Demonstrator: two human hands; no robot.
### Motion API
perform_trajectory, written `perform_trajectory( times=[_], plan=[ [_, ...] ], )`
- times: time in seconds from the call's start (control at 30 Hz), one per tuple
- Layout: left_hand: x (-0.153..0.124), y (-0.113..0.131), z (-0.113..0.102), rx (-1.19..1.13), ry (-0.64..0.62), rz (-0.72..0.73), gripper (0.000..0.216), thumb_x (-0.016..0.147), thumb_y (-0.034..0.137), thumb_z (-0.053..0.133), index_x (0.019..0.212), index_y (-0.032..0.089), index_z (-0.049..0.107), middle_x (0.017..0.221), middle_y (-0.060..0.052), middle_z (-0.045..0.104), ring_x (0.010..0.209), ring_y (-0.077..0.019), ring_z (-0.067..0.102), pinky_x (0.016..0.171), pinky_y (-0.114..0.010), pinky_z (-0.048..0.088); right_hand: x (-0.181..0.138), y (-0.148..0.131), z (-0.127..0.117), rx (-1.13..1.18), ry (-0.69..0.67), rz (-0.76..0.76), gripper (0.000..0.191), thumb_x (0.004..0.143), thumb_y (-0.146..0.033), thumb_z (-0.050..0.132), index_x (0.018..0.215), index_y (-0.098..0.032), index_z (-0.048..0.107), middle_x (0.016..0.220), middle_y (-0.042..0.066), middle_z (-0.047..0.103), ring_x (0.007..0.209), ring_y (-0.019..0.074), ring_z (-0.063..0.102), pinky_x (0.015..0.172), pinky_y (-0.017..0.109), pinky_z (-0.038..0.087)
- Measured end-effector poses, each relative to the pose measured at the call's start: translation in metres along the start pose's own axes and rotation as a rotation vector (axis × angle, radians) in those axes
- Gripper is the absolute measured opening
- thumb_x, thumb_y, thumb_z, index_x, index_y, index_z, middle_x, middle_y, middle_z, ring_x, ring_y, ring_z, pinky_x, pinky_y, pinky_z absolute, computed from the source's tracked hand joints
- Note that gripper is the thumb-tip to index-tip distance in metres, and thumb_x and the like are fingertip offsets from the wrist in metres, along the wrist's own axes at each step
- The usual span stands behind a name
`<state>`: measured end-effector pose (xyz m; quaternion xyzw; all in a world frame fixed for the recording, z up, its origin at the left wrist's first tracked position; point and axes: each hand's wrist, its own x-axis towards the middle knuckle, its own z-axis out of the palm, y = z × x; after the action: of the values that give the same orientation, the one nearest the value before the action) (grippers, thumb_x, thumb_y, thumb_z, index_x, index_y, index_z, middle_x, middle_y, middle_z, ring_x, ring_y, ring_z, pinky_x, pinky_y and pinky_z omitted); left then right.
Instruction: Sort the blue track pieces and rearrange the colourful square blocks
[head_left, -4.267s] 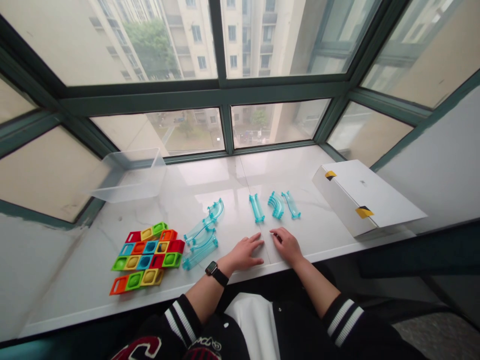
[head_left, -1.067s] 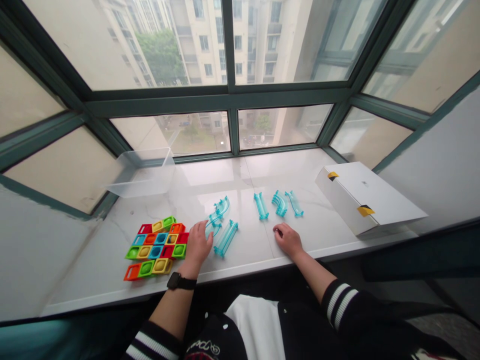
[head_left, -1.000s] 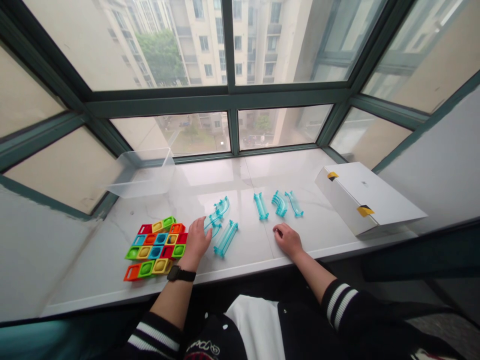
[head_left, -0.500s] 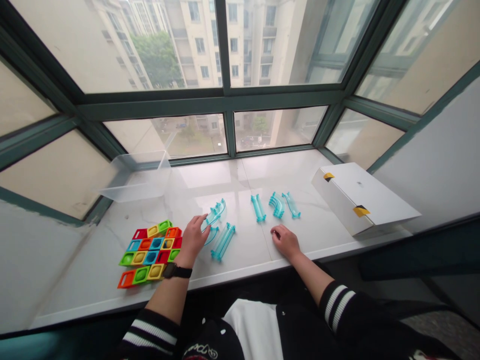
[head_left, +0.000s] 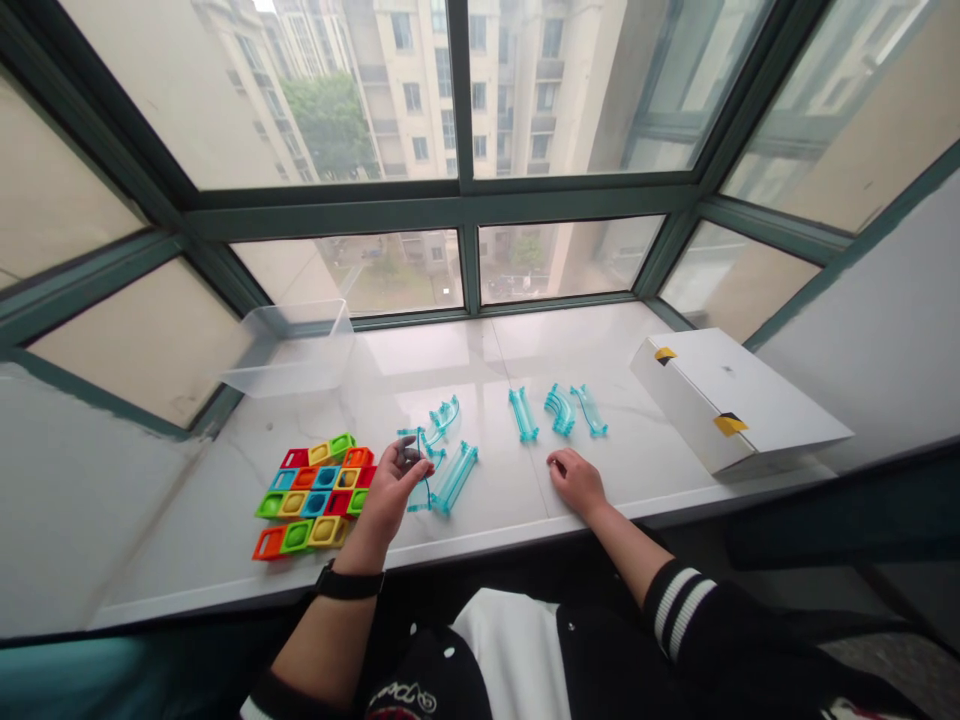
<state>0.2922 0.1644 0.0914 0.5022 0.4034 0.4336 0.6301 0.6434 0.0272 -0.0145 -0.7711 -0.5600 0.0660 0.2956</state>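
Note:
My left hand (head_left: 390, 490) is raised just above the white sill, fingers closed round a clear blue curved track piece (head_left: 420, 470) held on edge. Beside it lie a straight blue track piece (head_left: 455, 478) and another curved one (head_left: 444, 413). To the left of the hand sits a flat cluster of coloured square blocks (head_left: 315, 493). My right hand (head_left: 576, 478) rests on the sill with its fingers curled, holding nothing I can see. Three more blue track pieces (head_left: 559, 410) lie beyond it.
A clear plastic tub (head_left: 289, 349) stands at the back left by the window. A white cardboard box (head_left: 731, 400) with yellow tape lies at the right. The marble sill (head_left: 450, 350) ends at a window frame behind and a front edge near my lap.
My left hand went from the middle of the sill to the track pieces by the blocks, closed on a curved piece and lifted it. My right hand stayed put.

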Motion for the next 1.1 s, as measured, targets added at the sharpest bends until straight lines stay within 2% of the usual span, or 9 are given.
perform_trajectory(
  times=[0.17,0.33,0.43,0.5,0.57,0.73,0.83,0.93,1.1],
  plan=[
    [-0.005,-0.01,0.017,-0.308,0.006,-0.122,0.047,0.073,0.035,0.092,0.11,0.02,0.067,0.086,0.003,0.064,0.074,-0.0105,0.066,0.079,-0.028,0.058,-0.006,-0.018,-0.006,0.2,-0.015,-0.027,0.023,0.095,-0.025,0.053,0.106,-0.023,0.073,0.094,0.003,0.07,0.077,0.0186,0.066,0.076,0.033,0.052],
    [-0.004,-0.014,0.042,-0.545,-0.069,-0.24,0.035,0.085,0.042,0.084,0.108,0.019,0.069,0.088,-0.001,0.067,0.076,-0.0121,0.065,0.074,-0.027,0.057,-0.018,-0.089,-0.012,0.467,-0.136,-0.218,0.025,0.098,-0.028,0.06,0.122,-0.025,0.067,0.099,0.003,0.068,0.081,0.0172,0.065,0.073,0.031,0.055],
    [-0.005,-0.01,0.061,-0.689,-0.138,-0.311,0.035,0.095,0.052,0.071,0.107,0.018,0.071,0.091,-0.004,0.068,0.082,-0.0161,0.067,0.08,-0.032,0.058,-0.02,-0.135,-0.013,0.466,-0.224,-0.289,0.047,0.089,-0.034,0.078,0.132,-0.027,0.062,0.107,0.004,0.069,0.09,0.0198,0.065,0.073,0.031,0.056],
    [-0.006,-0.008,0.072,-0.756,-0.136,-0.297,0.034,0.097,0.052,0.068,0.104,0.019,0.071,0.091,-0.004,0.068,0.084,-0.0166,0.067,0.083,-0.033,0.058,-0.019,-0.154,-0.013,0.45,-0.229,-0.29,0.06,0.082,-0.034,0.085,0.136,-0.027,0.06,0.111,0.006,0.069,0.093,0.0214,0.066,0.073,0.032,0.057],
    [-0.007,-0.008,0.08,-0.779,-0.115,-0.245,0.031,0.098,0.051,0.068,0.104,0.021,0.071,0.092,-0.003,0.069,0.087,-0.016,0.067,0.087,-0.033,0.057,-0.018,-0.161,-0.014,0.442,-0.208,-0.267,0.059,0.083,-0.031,0.084,0.136,-0.026,0.059,0.109,0.005,0.069,0.091,0.0211,0.066,0.074,0.033,0.058],
    [-0.009,-0.021,0.079,-0.555,-0.151,-0.105,0.038,0.093,0.054,0.073,0.114,0.022,0.073,0.112,-0.007,0.073,0.109,-0.0204,0.068,0.102,-0.038,0.052,-0.016,-0.146,-0.022,0.445,-0.151,-0.22,0.047,0.088,-0.027,0.079,0.131,-0.028,0.062,0.11,0.005,0.071,0.082,0.0178,0.068,0.074,0.033,0.059],
    [-0.011,-0.029,0.062,-0.283,-0.21,-0.075,0.048,0.09,0.06,0.074,0.114,0.018,0.075,0.12,-0.012,0.074,0.11,-0.0248,0.069,0.103,-0.042,0.052,-0.015,-0.127,-0.032,0.466,-0.116,-0.212,0.043,0.09,-0.033,0.077,0.13,-0.028,0.063,0.117,0.005,0.072,0.083,0.0179,0.071,0.075,0.034,0.06],
    [-0.015,-0.032,0.037,0.058,-0.224,-0.001,0.046,0.096,0.059,0.065,0.119,0.02,0.075,0.115,-0.012,0.075,0.107,-0.0268,0.069,0.102,-0.046,0.053,-0.013,-0.103,-0.048,0.516,-0.007,-0.131,0.043,0.092,-0.042,0.076,0.13,-0.027,0.064,0.119,0.008,0.073,0.08,0.018,0.071,0.073,0.035,0.061],
    [-0.027,-0.045,-0.006,0.688,-0.042,0.437,0.031,0.101,0.045,0.058,0.118,0.024,0.073,0.119,-0.011,0.072,0.117,-0.0315,0.064,0.11,-0.054,0.046,-0.001,-0.047,-0.084,0.454,0.279,0.074,0.051,0.091,-0.061,0.072,0.126,-0.023,0.068,0.117,0.012,0.07,0.096,0.0253,0.069,0.072,0.038,0.063]
  ],
)
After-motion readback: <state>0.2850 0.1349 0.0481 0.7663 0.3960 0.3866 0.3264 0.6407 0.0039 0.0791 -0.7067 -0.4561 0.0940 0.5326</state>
